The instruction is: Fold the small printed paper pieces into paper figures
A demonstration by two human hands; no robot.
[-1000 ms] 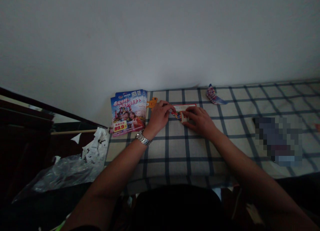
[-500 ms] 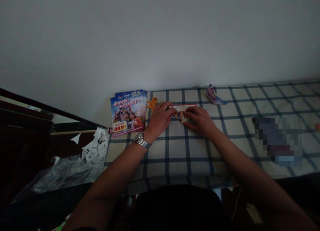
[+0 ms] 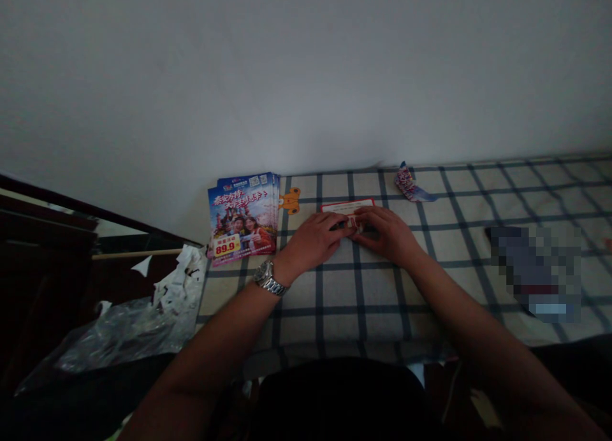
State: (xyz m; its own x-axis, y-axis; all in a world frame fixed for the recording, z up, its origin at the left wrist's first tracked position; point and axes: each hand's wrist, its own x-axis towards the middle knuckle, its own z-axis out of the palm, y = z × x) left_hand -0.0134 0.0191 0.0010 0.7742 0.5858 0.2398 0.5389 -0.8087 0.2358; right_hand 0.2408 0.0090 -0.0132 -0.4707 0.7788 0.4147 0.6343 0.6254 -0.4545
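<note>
The step in hand seems to be fine finger work on a small red-and-white piece (image 3: 354, 222), probably of folded paper. The right hand (image 3: 386, 232) has its fingers bent and appears to pinch this piece between thumb and fingertips. The left hand (image 3: 313, 242) is curled, with its fingertips reaching the left side of the piece; whether they also grip it, I cannot tell. In my judgement, the next move calls for a steady right pinch and light, exact pressure from the left fingers.

The piece lies between the two hands, at their fingertips, low over the checked cloth (image 3: 339, 297). Just beyond it is a white sheet with red edge (image 3: 347, 206). A stack of leaflets (image 3: 243, 215) is left of the left hand.
</note>
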